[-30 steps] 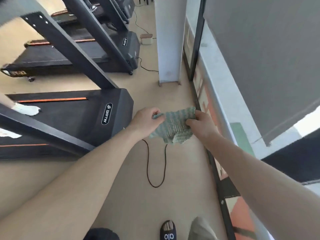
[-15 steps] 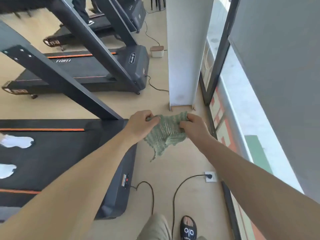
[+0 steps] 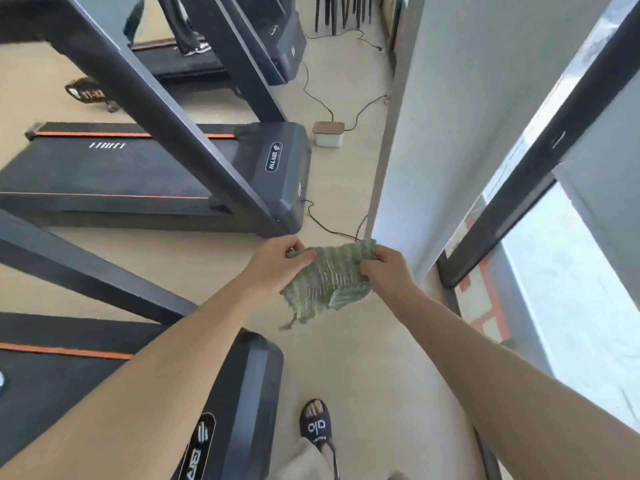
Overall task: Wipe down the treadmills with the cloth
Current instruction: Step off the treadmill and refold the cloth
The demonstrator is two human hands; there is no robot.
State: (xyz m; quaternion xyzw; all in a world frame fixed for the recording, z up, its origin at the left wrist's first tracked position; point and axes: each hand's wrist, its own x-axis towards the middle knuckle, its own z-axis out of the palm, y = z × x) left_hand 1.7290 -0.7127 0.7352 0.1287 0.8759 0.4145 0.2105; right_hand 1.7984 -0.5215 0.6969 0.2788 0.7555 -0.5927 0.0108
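pinching the cloth [image 3: 325, 282] as before, both hands now nearer the second treadmill [image 3: 156, 174].

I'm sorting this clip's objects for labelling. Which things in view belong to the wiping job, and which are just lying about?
Belongs to the job:
- green cloth, held by left hand and right hand
- nearest treadmill
- next treadmill
- far treadmill

Just lying about:
- white box on the floor
- black cable
- chair legs
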